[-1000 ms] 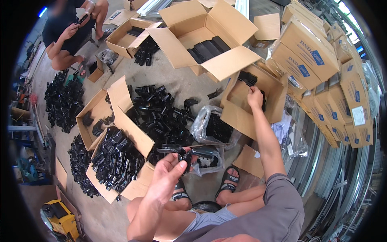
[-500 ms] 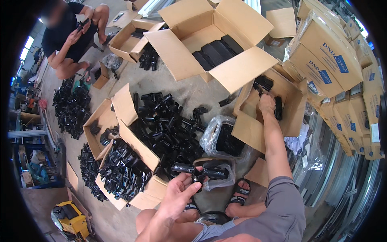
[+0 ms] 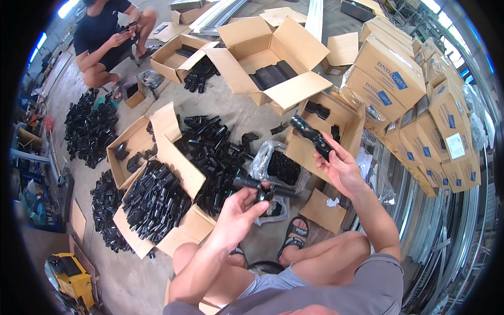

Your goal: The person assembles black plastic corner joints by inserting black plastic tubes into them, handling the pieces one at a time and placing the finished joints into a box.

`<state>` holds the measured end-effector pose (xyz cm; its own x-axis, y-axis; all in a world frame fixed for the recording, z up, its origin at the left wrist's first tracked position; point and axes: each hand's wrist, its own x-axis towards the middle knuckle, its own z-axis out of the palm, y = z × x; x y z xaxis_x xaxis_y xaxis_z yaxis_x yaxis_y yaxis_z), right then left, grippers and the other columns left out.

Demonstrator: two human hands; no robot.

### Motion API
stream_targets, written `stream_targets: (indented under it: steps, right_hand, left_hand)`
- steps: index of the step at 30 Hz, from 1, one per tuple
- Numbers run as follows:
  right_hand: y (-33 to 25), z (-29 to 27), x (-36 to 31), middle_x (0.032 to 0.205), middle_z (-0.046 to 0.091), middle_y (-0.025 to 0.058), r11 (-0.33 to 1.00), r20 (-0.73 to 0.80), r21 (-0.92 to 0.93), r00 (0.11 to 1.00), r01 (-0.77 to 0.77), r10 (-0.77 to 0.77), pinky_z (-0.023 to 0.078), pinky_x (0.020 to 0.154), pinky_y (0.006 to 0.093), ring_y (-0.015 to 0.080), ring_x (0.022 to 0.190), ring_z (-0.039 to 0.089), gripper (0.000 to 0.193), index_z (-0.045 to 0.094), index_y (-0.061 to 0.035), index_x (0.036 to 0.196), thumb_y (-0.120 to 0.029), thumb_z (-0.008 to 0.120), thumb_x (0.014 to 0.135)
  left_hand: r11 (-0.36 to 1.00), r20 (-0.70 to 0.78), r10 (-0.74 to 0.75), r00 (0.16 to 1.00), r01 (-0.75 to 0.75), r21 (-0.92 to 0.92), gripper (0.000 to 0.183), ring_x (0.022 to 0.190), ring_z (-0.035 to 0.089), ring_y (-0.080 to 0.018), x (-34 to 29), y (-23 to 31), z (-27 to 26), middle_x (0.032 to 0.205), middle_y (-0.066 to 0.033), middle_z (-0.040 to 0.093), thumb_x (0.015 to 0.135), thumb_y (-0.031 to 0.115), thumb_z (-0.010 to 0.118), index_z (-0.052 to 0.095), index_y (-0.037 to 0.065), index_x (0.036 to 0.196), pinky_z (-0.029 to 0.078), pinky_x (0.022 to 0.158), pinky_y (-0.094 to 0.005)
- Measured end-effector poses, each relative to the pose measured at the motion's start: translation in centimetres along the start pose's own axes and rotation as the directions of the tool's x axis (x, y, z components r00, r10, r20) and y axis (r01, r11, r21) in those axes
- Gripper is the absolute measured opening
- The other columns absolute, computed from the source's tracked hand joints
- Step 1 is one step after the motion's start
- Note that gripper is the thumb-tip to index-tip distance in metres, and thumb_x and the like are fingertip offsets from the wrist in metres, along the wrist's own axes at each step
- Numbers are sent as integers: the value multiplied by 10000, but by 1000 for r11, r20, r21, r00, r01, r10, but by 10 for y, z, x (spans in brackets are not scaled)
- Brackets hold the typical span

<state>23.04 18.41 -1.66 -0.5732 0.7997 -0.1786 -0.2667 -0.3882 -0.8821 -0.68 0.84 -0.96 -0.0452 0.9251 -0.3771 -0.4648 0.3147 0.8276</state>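
Observation:
My left hand (image 3: 234, 216) is closed on a black tubular fitting (image 3: 245, 181) with several arms, pinched between thumb and fingers above my feet. Raised to the right, my right hand (image 3: 344, 170) grips a long black part (image 3: 311, 134) by its lower end; its upper end tilts away to the left. Below that part stands an open cardboard box (image 3: 353, 122) with some black pieces inside. A clear plastic bag (image 3: 258, 167) of small black parts lies between my hands and the large loose pile of black fittings (image 3: 210, 152).
At the left, an open carton (image 3: 195, 176) overflows with black parts, beside more heaps (image 3: 92, 128). A big open box (image 3: 296, 97) holds stacked black pieces. Stacked cartons (image 3: 388, 79) and metal profiles (image 3: 436, 252) line the right. Another person (image 3: 105, 39) sits at far left handling a black piece.
My right hand has come out of the right-hand box, bringing up a long black part. My left hand still holds its fitting, now tilted differently. The view has shifted slightly.

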Motion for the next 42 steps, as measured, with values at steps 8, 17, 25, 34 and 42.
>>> stream_targets:
  steps: [8,17,25,34,42]
  right_hand:
    - [-11,105,-62,1293,603,139,555,357,-716,906,423,-229,477,977,318,240,1165,606,391,592,-3,1308,80,472,946]
    - [-17,144,-94,1324,548,126,712,461,-514,854,478,-241,456,996,318,189,1203,560,350,597,-8,1313,8,527,970]
    - [7,146,-84,1274,612,147,780,333,-495,913,383,-236,456,996,307,169,1199,558,251,656,18,1193,-58,616,957]
    - [21,140,-83,1169,677,167,725,277,-602,939,334,-202,514,918,328,219,1085,661,384,557,-5,1294,-52,651,925]
    - [1,119,-90,1107,687,182,494,291,-764,904,416,-312,520,856,334,271,992,688,336,601,-14,1253,-62,635,922]
  left_hand:
    - [994,137,109,985,-109,-9,370,1109,621,-170,-36,24,-3,1208,-116,640,944,10,596,515,-64,1298,456,1007,-292]
    - [973,269,226,936,-203,-112,481,1110,623,-153,-64,33,-23,1254,-67,637,919,40,648,487,12,1371,463,1018,-306]
    - [967,221,256,941,-249,-59,434,1151,592,-149,-64,32,-25,1251,-77,631,923,-11,621,501,4,1340,454,1029,-297]
    - [944,217,267,939,-300,136,374,1104,578,-111,-47,12,-32,1217,-46,635,931,-36,607,523,-9,1295,463,977,-284]
    - [952,219,173,960,-220,212,399,1080,581,-95,-31,1,-19,1208,-39,633,926,-39,616,527,-9,1314,476,942,-266]
